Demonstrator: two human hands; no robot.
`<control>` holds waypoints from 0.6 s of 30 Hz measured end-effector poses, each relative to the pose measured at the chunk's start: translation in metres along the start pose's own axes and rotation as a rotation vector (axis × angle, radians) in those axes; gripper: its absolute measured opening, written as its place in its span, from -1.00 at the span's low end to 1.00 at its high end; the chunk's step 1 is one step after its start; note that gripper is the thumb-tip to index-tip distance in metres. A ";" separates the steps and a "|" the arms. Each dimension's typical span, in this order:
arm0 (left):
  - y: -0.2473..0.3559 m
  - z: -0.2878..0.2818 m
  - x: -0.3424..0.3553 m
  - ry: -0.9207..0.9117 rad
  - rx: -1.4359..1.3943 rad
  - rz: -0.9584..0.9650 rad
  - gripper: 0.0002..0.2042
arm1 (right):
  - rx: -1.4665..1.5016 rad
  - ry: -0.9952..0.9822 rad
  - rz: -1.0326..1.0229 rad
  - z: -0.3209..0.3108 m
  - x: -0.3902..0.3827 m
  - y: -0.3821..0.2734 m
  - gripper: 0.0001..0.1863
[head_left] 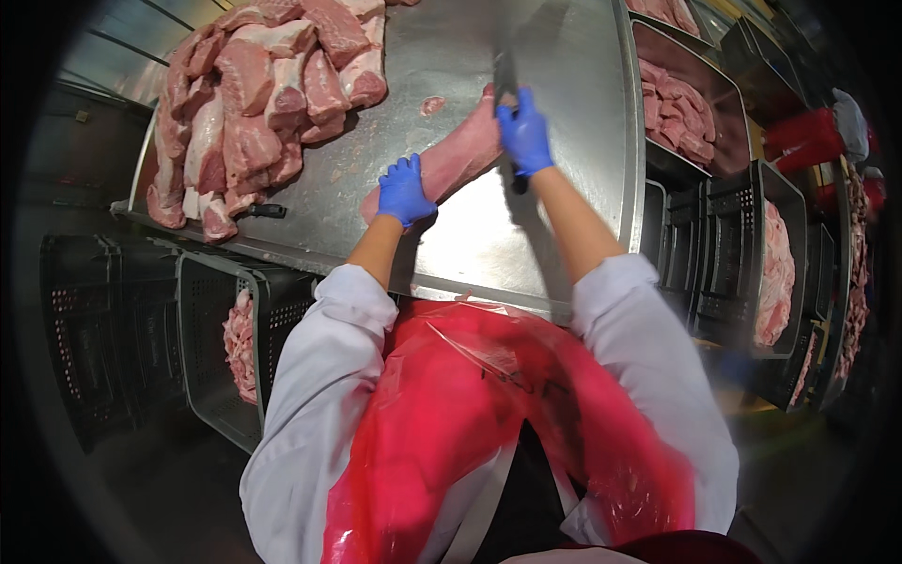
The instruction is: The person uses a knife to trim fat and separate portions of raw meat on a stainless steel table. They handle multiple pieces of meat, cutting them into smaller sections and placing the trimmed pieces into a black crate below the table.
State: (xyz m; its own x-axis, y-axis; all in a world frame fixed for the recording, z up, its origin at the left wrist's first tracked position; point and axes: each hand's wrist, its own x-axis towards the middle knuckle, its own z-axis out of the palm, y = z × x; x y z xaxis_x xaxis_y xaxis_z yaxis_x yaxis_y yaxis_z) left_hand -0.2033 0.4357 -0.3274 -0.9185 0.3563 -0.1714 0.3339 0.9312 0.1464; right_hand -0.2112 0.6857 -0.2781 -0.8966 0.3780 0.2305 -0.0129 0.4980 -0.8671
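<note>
A long, pale pink piece of meat (460,153) lies slantwise on the steel table (573,56). My left hand (406,191), in a blue glove, grips its near left end. At the far right end my right hand (526,136), also gloved in blue, is closed round a knife (505,70). The blade points away from me and is blurred toward its tip; the dark butt of the handle shows below the hand. A small round scrap of meat (432,105) lies just beyond the long piece.
Large cuts of meat (249,85) are heaped at the table's left, with a black handle (267,211) beside them. A dark crate (211,329) with meat stands below the left front edge. Along the right side are a meat-filled bin (736,99) and more black crates (742,254).
</note>
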 end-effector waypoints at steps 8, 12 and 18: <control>-0.017 0.001 0.006 0.000 -0.047 0.071 -0.23 | -0.532 -0.787 0.274 -0.002 -0.100 0.041 -0.66; -0.019 -0.004 0.001 -0.082 -0.110 0.159 -0.21 | -0.449 -0.789 0.254 0.027 -0.073 0.039 -0.68; -0.043 -0.009 0.023 -0.074 -0.168 -0.002 -0.16 | -0.501 -0.819 0.256 0.080 -0.048 0.038 -0.68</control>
State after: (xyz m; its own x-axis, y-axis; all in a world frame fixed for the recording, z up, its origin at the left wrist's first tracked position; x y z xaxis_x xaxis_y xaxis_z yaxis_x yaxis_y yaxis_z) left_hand -0.2408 0.4031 -0.3288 -0.8990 0.3648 -0.2424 0.2861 0.9081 0.3058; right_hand -0.2044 0.6243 -0.3574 -0.8777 -0.0413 -0.4774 0.2428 0.8205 -0.5175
